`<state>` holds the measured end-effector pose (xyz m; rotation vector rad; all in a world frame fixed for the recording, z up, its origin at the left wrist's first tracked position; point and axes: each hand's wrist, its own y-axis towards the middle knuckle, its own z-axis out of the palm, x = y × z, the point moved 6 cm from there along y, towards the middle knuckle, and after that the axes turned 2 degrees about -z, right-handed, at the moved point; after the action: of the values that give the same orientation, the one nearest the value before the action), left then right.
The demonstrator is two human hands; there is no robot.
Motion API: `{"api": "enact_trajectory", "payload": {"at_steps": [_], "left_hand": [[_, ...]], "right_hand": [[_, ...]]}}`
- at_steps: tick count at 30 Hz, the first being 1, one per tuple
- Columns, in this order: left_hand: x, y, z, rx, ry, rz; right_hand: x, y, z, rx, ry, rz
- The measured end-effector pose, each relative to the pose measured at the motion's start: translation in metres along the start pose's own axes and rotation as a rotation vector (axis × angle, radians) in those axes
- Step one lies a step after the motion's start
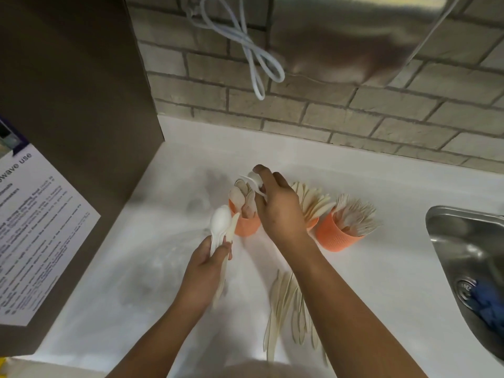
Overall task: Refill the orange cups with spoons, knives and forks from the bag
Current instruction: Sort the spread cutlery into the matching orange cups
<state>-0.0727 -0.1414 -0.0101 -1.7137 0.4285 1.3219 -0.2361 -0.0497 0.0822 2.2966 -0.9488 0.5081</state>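
Note:
Three orange cups stand in a row on the white counter. The left cup holds spoons. The middle cup, mostly behind my right wrist, holds knives. The right cup holds forks. My left hand grips a bundle of white spoons just left of the left cup. My right hand pinches a white spoon over the left cup. A loose pile of pale cutlery lies on the counter under my right forearm. A clear plastic bag lies left of my left hand.
A steel sink with a blue cloth in it sits at the right. A dark appliance with a printed notice stands at the left. A brick wall with a hanging white cord rises behind the counter.

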Motion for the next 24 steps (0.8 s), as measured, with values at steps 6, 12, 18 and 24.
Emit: {"api": "enact_trajectory", "payload": {"at_steps": [6,12,18,24], "left_hand": [[0.004,0.001,0.0,-0.001,0.023,-0.011],[0.004,-0.001,0.004,0.008,0.033,-0.014],[0.004,-0.004,0.005,0.02,0.051,-0.014],[0.002,-0.008,0.007,0.048,0.066,-0.001]], "right_hand": [[-0.002,0.001,0.0,-0.011,-0.033,0.014],[-0.006,0.001,-0.002,-0.006,-0.025,0.036],[-0.006,-0.007,0.006,0.1,-0.31,0.0],[-0.004,-0.019,-0.038,-0.173,0.213,0.134]]}}
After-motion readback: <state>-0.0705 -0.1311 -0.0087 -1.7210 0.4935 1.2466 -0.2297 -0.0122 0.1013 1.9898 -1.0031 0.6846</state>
